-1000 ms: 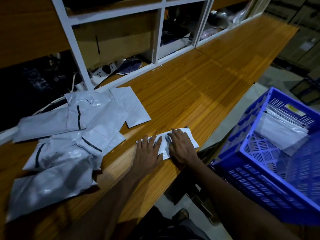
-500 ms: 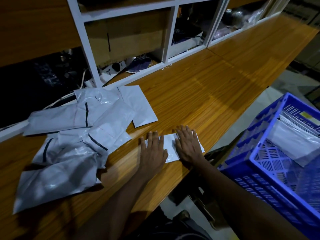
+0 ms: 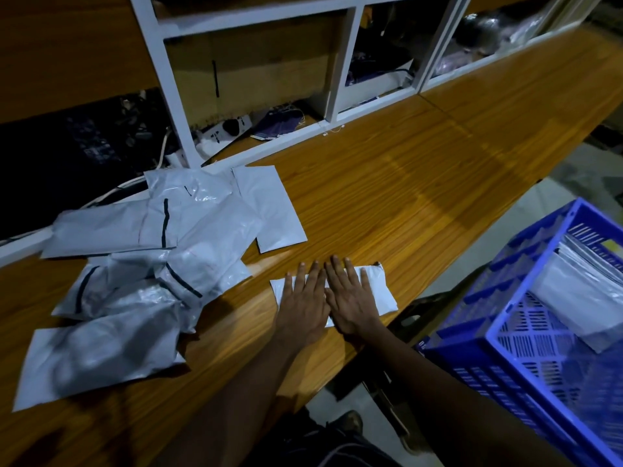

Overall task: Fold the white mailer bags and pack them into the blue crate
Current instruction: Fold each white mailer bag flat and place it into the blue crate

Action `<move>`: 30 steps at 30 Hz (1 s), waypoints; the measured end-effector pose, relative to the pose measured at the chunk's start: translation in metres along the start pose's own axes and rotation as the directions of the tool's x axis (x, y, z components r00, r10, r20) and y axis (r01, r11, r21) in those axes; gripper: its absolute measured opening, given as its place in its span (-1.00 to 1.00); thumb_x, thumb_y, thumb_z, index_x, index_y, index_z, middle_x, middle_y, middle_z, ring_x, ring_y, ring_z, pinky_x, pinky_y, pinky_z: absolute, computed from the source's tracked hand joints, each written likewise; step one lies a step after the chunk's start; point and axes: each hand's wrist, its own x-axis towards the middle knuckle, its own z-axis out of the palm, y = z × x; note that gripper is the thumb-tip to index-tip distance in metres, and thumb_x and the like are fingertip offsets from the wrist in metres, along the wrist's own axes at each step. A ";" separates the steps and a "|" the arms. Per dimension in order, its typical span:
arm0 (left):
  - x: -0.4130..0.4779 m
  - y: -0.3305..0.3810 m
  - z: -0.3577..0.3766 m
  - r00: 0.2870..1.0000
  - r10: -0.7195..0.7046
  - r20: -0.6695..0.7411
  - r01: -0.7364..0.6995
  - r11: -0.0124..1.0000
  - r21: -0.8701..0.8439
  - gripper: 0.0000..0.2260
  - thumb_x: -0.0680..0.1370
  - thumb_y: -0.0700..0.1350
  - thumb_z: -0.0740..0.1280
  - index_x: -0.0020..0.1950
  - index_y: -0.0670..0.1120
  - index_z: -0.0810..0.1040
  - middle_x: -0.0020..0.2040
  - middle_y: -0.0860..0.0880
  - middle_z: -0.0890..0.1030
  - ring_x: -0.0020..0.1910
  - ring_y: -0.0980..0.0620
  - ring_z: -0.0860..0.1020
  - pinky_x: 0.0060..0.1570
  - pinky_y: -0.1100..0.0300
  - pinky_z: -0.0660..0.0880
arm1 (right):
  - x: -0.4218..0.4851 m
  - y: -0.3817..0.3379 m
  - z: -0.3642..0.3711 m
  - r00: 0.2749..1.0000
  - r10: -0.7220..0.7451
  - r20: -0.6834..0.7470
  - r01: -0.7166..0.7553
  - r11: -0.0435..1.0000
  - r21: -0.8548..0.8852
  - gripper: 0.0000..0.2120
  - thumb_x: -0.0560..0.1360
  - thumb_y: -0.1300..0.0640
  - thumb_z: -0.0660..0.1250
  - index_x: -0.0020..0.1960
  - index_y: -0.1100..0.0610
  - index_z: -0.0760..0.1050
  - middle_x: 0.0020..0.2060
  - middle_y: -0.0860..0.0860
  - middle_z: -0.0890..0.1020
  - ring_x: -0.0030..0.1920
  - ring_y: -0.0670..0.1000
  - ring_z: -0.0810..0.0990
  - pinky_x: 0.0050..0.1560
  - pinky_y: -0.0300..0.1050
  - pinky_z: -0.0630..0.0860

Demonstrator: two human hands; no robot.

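A folded white mailer bag lies near the front edge of the wooden table. My left hand and my right hand press flat on it side by side, fingers straight. A loose pile of unfolded white mailer bags covers the table to the left. The blue crate stands at the right, off the table's edge, and holds white mailer bags inside.
A white shelf frame runs along the back of the table, with a power strip and cables behind it. The floor and a dark shoe show below the table's front edge.
Both hands have moved closer together on the folded bag, flattening it. The view has shifted a little to the left, so less of the crate shows.
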 end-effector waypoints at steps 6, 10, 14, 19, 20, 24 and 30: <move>0.006 -0.001 0.002 0.999 -0.026 -0.027 0.026 1.000 -0.015 -0.43 0.65 0.08 -0.05 0.60 -0.17 0.19 0.60 -0.18 0.18 0.58 -0.25 0.10 0.47 -0.26 0.16 | 0.009 0.004 0.001 0.999 -0.012 -0.040 0.012 1.000 -0.008 -0.32 0.64 -0.20 -0.35 0.63 0.09 0.04 0.61 0.04 0.01 0.61 0.11 -0.11 0.54 0.22 -0.10; 0.003 -0.003 -0.002 0.999 -0.015 -0.038 0.014 1.000 -0.028 -0.45 0.64 0.05 0.01 0.57 -0.21 0.24 0.57 -0.22 0.23 0.56 -0.26 0.18 0.46 -0.24 0.22 | 0.006 -0.003 0.000 0.998 0.023 -0.062 -0.021 0.999 0.033 -0.34 0.66 -0.17 -0.28 0.60 0.15 0.12 0.60 0.10 0.10 0.60 0.16 -0.02 0.54 0.26 -0.04; -0.012 -0.016 -0.003 0.996 -0.069 -0.049 0.065 0.995 -0.079 -0.47 0.64 0.02 0.18 0.55 -0.21 0.28 0.56 -0.24 0.25 0.53 -0.28 0.23 0.46 -0.23 0.24 | 0.001 -0.010 0.005 0.997 -0.060 -0.054 0.062 0.998 0.032 -0.37 0.68 -0.15 -0.30 0.61 0.14 0.12 0.59 0.09 0.13 0.60 0.16 0.01 0.54 0.26 0.03; -0.025 -0.027 -0.009 0.999 -0.029 -0.021 0.027 0.997 -0.079 -0.43 0.62 0.03 -0.03 0.54 -0.24 0.30 0.55 -0.27 0.26 0.53 -0.28 0.24 0.45 -0.22 0.27 | 0.010 -0.014 -0.002 0.997 -0.074 -0.035 0.075 0.997 0.027 -0.34 0.64 -0.20 -0.33 0.63 0.09 0.01 0.62 0.03 0.02 0.61 0.10 -0.12 0.55 0.27 -0.09; -0.026 -0.029 -0.008 1.000 -0.019 -0.025 0.016 0.997 -0.081 -0.44 0.61 0.01 -0.01 0.51 -0.25 0.35 0.53 -0.27 0.30 0.51 -0.28 0.28 0.44 -0.21 0.30 | 0.010 -0.022 -0.003 0.995 -0.092 -0.046 0.094 0.995 0.039 -0.35 0.65 -0.17 -0.30 0.62 0.10 0.06 0.61 0.04 0.07 0.61 0.10 -0.09 0.55 0.26 -0.10; -0.031 -0.035 -0.004 0.998 0.046 -0.036 -0.047 0.998 -0.029 -0.47 0.58 -0.04 0.02 0.42 -0.29 0.46 0.46 -0.30 0.39 0.50 -0.32 0.28 0.40 -0.26 0.32 | 0.002 -0.051 0.007 0.976 -0.181 -0.122 0.196 0.972 0.129 -0.42 0.70 -0.08 -0.24 0.60 0.16 0.15 0.57 0.09 0.21 0.59 0.11 0.08 0.56 0.14 -0.01; -0.033 -0.036 -0.006 0.999 -0.008 -0.038 0.007 1.000 -0.018 -0.44 0.64 0.04 -0.06 0.55 -0.23 0.27 0.57 -0.23 0.23 0.55 -0.26 0.19 0.46 -0.23 0.20 | 0.001 -0.037 0.007 0.979 -0.190 -0.079 0.195 0.979 0.060 -0.43 0.70 -0.08 -0.25 0.62 0.15 0.05 0.59 0.08 0.14 0.60 0.05 0.01 0.56 0.08 0.04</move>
